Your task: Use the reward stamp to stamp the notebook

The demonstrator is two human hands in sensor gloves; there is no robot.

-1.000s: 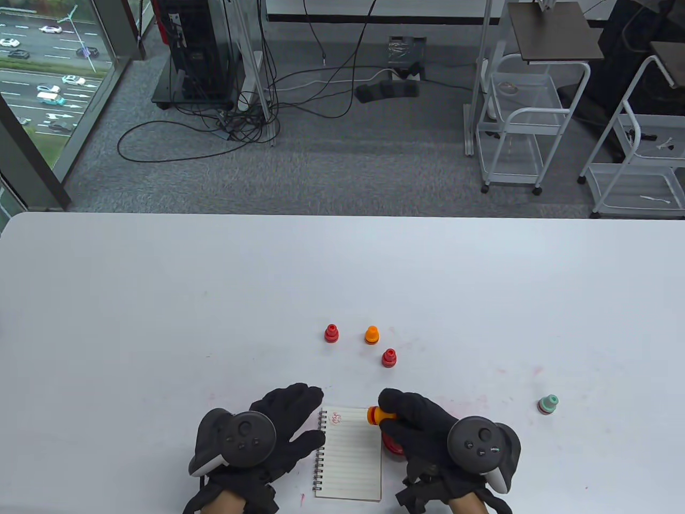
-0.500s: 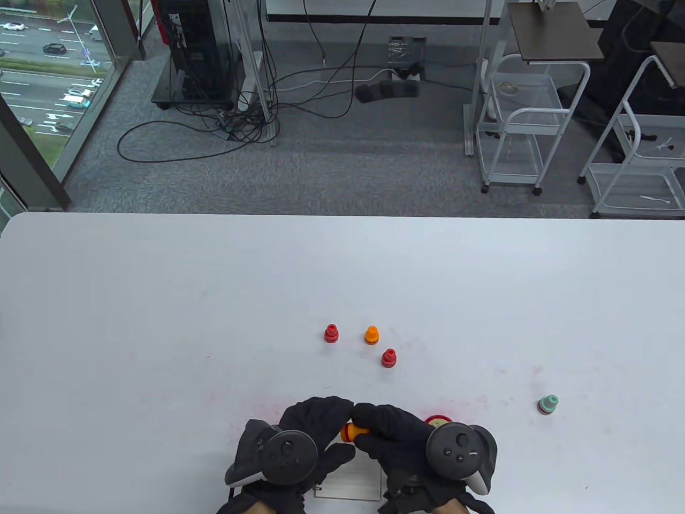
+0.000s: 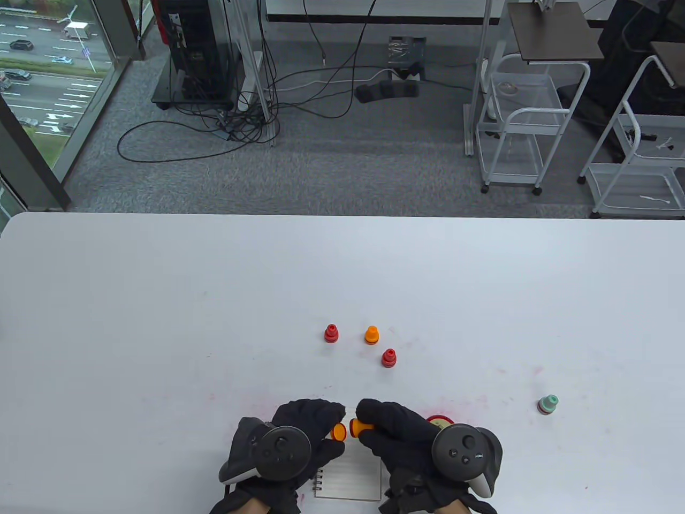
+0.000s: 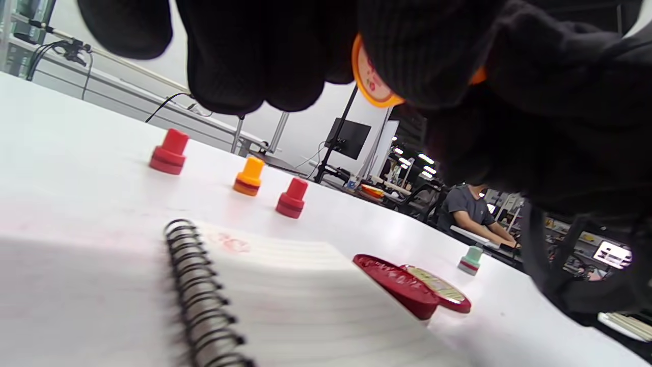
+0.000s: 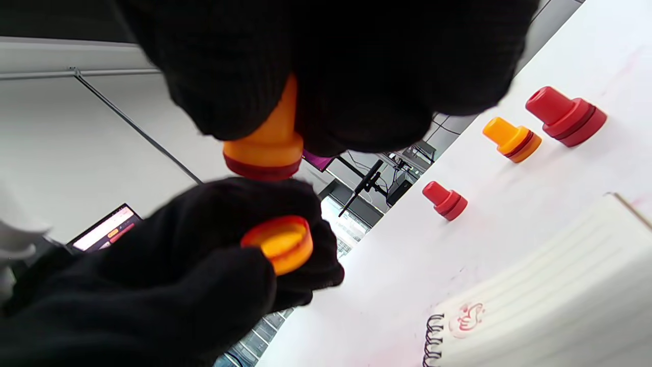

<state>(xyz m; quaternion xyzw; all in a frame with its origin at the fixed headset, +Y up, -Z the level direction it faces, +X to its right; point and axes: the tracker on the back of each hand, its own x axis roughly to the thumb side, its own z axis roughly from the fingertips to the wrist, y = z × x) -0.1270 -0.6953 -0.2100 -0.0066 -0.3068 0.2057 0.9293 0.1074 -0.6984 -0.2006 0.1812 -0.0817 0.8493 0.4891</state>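
My right hand (image 3: 377,424) grips an orange reward stamp (image 3: 357,426) by its handle, lying sideways just above the notebook's top edge. In the right wrist view the stamp (image 5: 265,145) points at an orange cap (image 5: 280,243). My left hand (image 3: 316,425) pinches that cap (image 3: 338,431) a small gap away from the stamp's face. The spiral notebook (image 3: 348,477) lies open under both hands, mostly hidden. One red print (image 5: 468,316) shows at the top left of its lined page (image 5: 560,300).
A red ink pad (image 3: 438,420) lies open right of the notebook, partly behind my right hand. Two red stamps (image 3: 331,333) (image 3: 389,358) and an orange one (image 3: 372,335) stand farther back. A green stamp (image 3: 547,404) stands at the right.
My left hand left the table beside the notebook and met my right hand at the stamp. The orange cap has come off the stamp and sits in my left fingers.
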